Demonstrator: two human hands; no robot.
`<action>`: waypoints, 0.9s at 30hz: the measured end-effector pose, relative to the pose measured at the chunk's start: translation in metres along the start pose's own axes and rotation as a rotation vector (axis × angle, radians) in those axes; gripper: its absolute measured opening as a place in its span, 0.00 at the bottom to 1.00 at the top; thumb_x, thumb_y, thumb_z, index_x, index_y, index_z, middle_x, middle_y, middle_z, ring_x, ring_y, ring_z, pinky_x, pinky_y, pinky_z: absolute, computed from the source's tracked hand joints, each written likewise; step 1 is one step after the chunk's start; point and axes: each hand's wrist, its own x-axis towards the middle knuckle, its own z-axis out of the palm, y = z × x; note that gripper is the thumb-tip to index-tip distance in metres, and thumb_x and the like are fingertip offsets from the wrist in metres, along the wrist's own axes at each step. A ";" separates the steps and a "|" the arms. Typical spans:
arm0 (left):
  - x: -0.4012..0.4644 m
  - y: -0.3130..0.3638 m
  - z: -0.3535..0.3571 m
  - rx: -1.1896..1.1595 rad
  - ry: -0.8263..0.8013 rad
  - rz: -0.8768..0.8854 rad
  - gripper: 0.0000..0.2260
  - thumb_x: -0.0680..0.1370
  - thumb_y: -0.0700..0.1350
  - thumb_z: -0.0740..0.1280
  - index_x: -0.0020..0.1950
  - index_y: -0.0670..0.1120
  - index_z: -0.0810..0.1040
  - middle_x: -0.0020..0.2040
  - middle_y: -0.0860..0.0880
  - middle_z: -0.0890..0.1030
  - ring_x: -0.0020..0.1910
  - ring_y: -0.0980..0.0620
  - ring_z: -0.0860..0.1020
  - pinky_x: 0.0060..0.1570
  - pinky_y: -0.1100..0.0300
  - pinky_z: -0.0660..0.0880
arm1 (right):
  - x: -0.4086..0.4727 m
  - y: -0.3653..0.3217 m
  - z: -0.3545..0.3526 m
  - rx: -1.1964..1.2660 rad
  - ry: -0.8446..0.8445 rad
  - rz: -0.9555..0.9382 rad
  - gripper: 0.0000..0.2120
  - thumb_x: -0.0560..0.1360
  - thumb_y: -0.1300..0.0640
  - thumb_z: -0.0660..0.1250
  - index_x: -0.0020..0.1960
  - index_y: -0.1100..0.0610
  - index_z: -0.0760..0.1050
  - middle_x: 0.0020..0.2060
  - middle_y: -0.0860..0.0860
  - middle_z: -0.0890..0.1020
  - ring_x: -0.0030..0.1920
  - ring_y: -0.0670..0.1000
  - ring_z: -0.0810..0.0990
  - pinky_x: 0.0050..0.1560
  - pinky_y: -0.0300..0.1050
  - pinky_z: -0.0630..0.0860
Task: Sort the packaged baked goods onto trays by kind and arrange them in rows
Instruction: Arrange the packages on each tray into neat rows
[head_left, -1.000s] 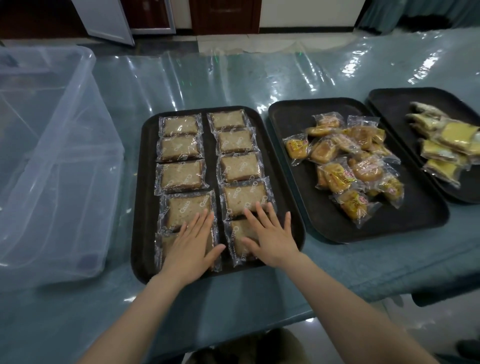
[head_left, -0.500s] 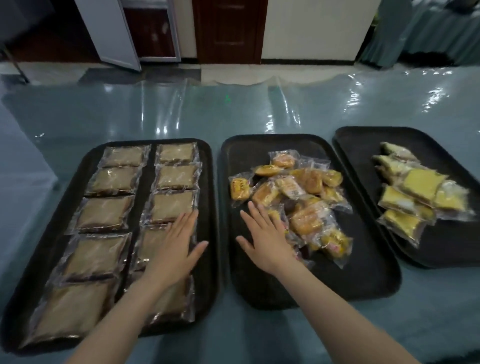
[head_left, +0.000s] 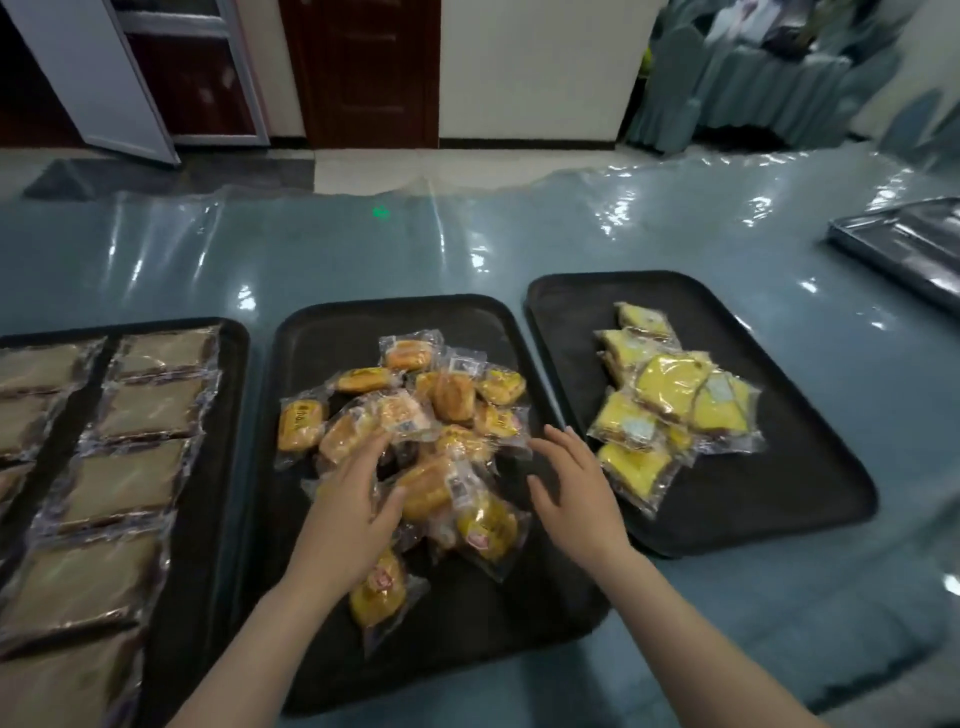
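Observation:
Three black trays lie side by side on the table. The left tray (head_left: 228, 467) holds flat brown cake packets (head_left: 135, 478) laid in two rows. On the middle tray (head_left: 467, 644) sits a loose pile of golden bun packets (head_left: 452, 410). My left hand (head_left: 348, 514) rests flat on the pile's near left side, fingers straight. My right hand (head_left: 576, 493) hovers open at the pile's right edge, over the tray. The right tray (head_left: 779, 519) carries a heap of yellow sandwich packets (head_left: 670, 400).
The table wears a blue cloth under clear glossy plastic (head_left: 363, 249). A metal tray (head_left: 914, 249) lies at the far right. Beyond the far edge are the floor, a dark wooden door (head_left: 363, 73) and draped chairs (head_left: 753, 67).
My view has swung right from the left tray to the middle one. Both hands have left the brown cake packets and moved onto and beside the bun pile.

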 end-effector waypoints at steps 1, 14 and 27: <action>0.003 0.008 0.008 0.014 0.000 -0.001 0.27 0.78 0.51 0.63 0.75 0.59 0.56 0.74 0.58 0.60 0.71 0.55 0.63 0.67 0.55 0.65 | -0.003 0.013 -0.008 0.008 0.008 0.030 0.20 0.77 0.54 0.65 0.69 0.48 0.69 0.72 0.45 0.66 0.74 0.45 0.57 0.72 0.41 0.54; 0.065 0.138 0.165 -0.002 0.024 -0.097 0.25 0.78 0.48 0.65 0.73 0.58 0.62 0.72 0.57 0.66 0.69 0.61 0.63 0.66 0.61 0.62 | 0.052 0.211 -0.126 0.043 0.049 0.024 0.15 0.76 0.60 0.67 0.62 0.54 0.76 0.65 0.48 0.72 0.68 0.50 0.68 0.66 0.42 0.65; 0.165 0.219 0.269 0.077 -0.056 -0.222 0.20 0.76 0.47 0.65 0.68 0.56 0.69 0.65 0.58 0.72 0.59 0.65 0.68 0.55 0.70 0.64 | 0.179 0.262 -0.156 0.072 -0.210 0.097 0.26 0.71 0.41 0.70 0.65 0.51 0.73 0.53 0.47 0.80 0.53 0.51 0.78 0.50 0.46 0.76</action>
